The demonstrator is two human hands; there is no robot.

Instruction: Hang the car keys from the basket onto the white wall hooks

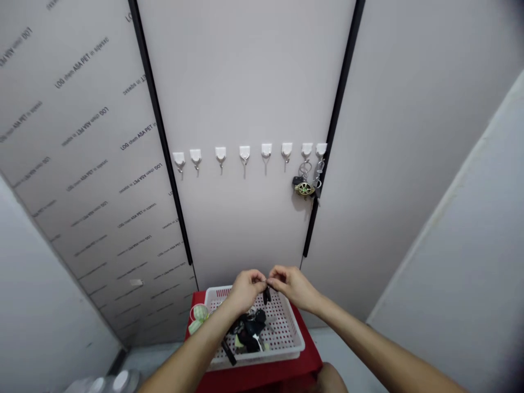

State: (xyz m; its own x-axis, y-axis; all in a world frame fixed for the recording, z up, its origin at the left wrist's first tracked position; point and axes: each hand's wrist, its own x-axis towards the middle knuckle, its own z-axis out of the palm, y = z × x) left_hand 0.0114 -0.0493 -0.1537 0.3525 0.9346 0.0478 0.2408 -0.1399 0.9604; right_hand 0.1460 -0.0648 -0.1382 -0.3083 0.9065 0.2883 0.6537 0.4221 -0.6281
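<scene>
Above the far side of a white basket (282, 355), my two hands meet fingertip to fingertip. My left hand (246, 289) pinches one side of a small key ring, and my right hand (292, 284) pinches the other side. Dark keys (267, 296) hang below the fingers; the ring itself is mostly hidden. Inside the basket lies a heap of keys and key fobs (251, 327), partly covered by my left forearm. A green-and-white checked ornament (200, 314) hangs over the basket's left rim.
A row of white adhesive hooks (244, 153) runs along the wall panel. Key bunches (304, 188) hang on the two rightmost hooks. The basket stands on a red-covered stool (309, 355). White-lidded containers (120, 380) stand at lower left. Black strips (338, 103) border the panel.
</scene>
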